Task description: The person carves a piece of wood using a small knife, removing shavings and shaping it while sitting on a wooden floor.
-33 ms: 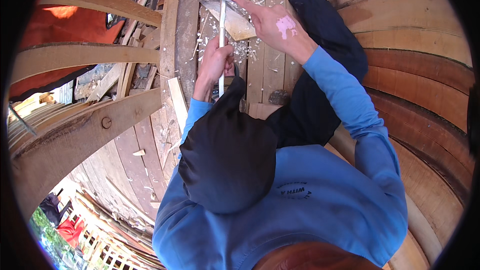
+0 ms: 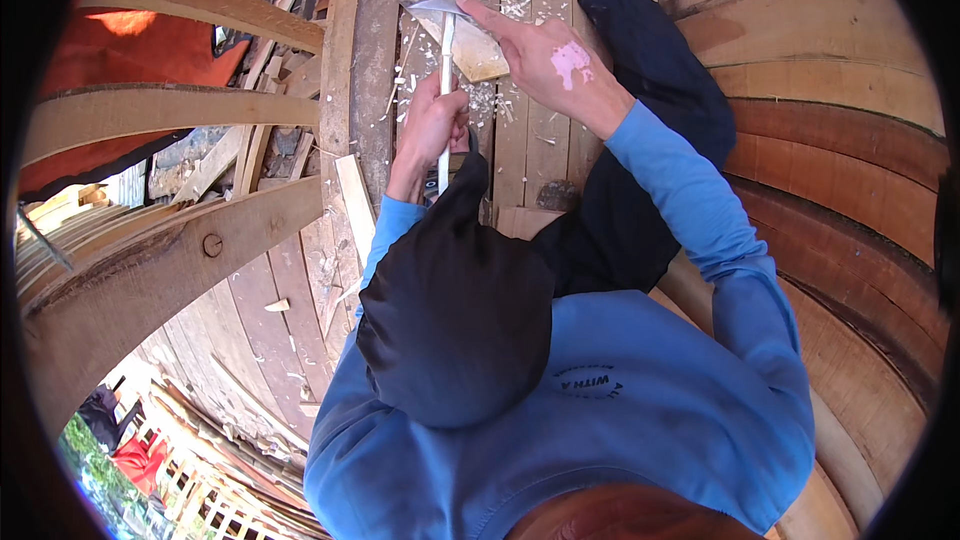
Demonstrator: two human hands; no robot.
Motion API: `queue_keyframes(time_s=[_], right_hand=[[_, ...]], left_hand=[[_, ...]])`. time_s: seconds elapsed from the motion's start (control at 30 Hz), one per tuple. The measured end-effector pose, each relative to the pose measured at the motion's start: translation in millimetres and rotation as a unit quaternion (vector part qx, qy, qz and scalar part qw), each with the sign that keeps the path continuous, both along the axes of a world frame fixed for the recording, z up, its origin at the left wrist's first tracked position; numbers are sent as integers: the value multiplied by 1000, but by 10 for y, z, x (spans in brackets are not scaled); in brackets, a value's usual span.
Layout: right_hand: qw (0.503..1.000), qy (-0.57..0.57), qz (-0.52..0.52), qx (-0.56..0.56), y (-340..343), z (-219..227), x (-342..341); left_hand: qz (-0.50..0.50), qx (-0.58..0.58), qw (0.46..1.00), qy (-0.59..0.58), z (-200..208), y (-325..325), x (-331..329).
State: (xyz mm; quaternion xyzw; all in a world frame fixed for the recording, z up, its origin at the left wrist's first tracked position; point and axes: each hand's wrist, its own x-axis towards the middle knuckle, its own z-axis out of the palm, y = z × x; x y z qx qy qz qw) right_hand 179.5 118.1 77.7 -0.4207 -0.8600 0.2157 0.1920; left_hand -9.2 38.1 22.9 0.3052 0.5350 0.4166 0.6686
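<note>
My left hand [image 2: 433, 128] is closed around the lower part of a thin, pale wooden stick [image 2: 446, 50], held lengthwise away from me. Across its upper part lies a knife blade [image 2: 432, 4], which appears to touch the wood. My right hand [image 2: 562, 65] grips the knife, its index finger stretched along toward the blade; the handle is hidden in the palm. Beneath the blade, on the plank floor [image 2: 548, 130], rests a flat piece of pale wood [image 2: 482, 55] with a pointed near end.
White shavings [image 2: 515, 5] litter the planks around the stick. Curved timber ribs [image 2: 170, 120] stand at left, with orange sheeting [image 2: 150, 55] behind them. A curved plank wall [image 2: 820, 130] rises at right. My dark-trousered legs [image 2: 650, 180] frame the hands; a loose wood strip [image 2: 355, 205] lies left.
My right hand and the knife have shifted slightly toward me along the stick. The stick's far end has tilted a touch to the right; my left hand keeps its place.
</note>
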Motion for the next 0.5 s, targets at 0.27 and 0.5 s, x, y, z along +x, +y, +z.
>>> queue_keyframes(time_s=[0.27, 0.5], right_hand=[[1000, 1, 3, -27, -106, 20, 41], [999, 19, -9, 45, -67, 58, 100]], left_hand=[[-5, -4, 1000, -8, -20, -23, 19], [-14, -8, 1000, -9, -36, -14, -30]])
